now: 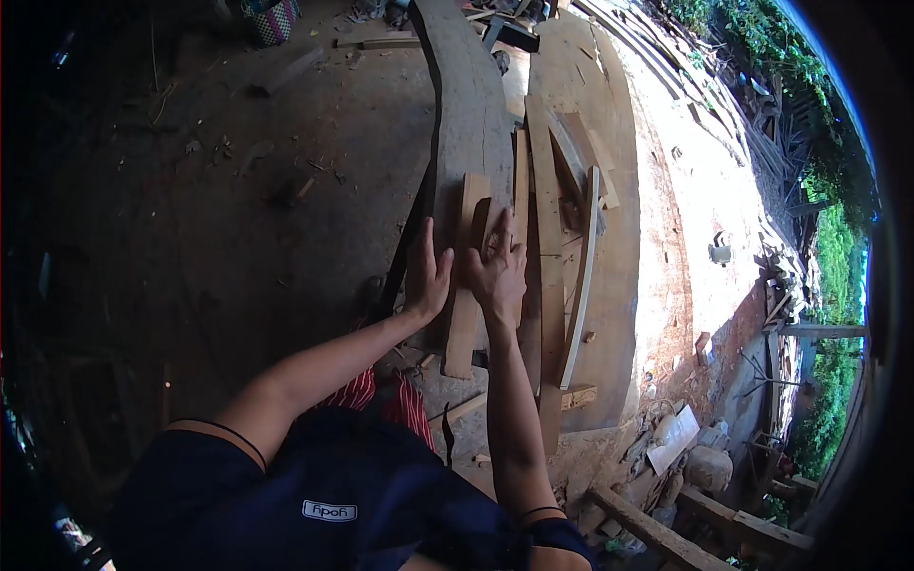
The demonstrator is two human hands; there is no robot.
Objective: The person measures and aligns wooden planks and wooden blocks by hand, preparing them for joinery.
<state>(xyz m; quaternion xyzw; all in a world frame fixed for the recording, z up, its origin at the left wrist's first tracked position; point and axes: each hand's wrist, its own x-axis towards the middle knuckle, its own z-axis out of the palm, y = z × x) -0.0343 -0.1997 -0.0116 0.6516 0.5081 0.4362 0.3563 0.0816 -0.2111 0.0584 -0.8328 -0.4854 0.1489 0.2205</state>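
A short light-coloured wooden board (461,333) lies lengthwise on a long, thick, greyish plank (466,105). My left hand (428,276) is at the board's left side, fingers stretched out and thumb apart. Over its right edge is my right hand (497,274), index finger pointing forward and the other fingers spread. Neither hand is wrapped round anything. A dark patch beside the board, just ahead of my right hand, is partly covered by the fingers. Close to the right of that hand runs a narrow wooden strip (521,181).
On the right, a wide wooden slab (609,314) carries long strips (547,238), a curved pale-edged piece (581,276) and a small block (579,397). Wood scraps litter the dirt floor (238,190). A woven basket (270,19) stands far left, and timber beams (657,533) lie lower right.
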